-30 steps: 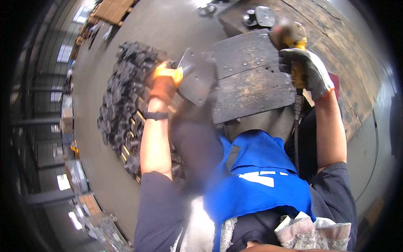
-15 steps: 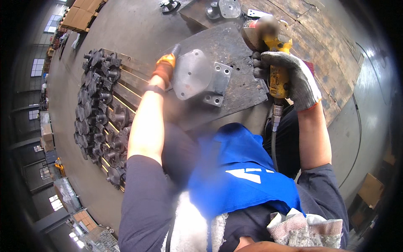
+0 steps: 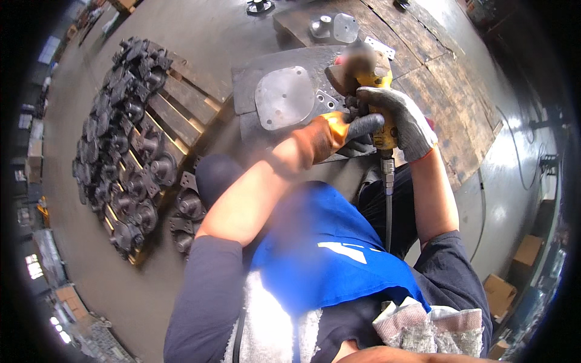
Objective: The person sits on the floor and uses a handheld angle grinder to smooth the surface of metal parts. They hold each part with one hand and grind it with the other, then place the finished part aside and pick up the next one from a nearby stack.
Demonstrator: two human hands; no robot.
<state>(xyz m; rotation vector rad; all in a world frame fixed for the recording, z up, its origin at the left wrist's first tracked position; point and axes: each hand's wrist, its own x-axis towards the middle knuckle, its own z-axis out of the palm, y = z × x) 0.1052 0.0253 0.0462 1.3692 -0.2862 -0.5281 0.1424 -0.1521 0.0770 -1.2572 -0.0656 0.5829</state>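
Observation:
My right hand, in a white glove with dark-coated fingers, is wrapped round a yellow air grinder. An air hose runs from the tool's lower end toward me. My left hand, gloved in orange with dark fingertips, reaches across to the grinder; its fingers are stretched out at the tool's body, and I cannot tell if they touch it. A rounded grey metal plate with small holes lies flat on a dark worktop. Beside it is a bracket with bored holes, partly hidden by my left hand.
On the left, a wooden pallet carries a pile of dark metal castings. More metal parts sit on the far wooden boards. A cable trails over the floor at right, near cardboard boxes.
My left hand has left the edge of the rounded plate and moved right, to the grinder. My right hand keeps its hold on the tool. The whole view has shifted.

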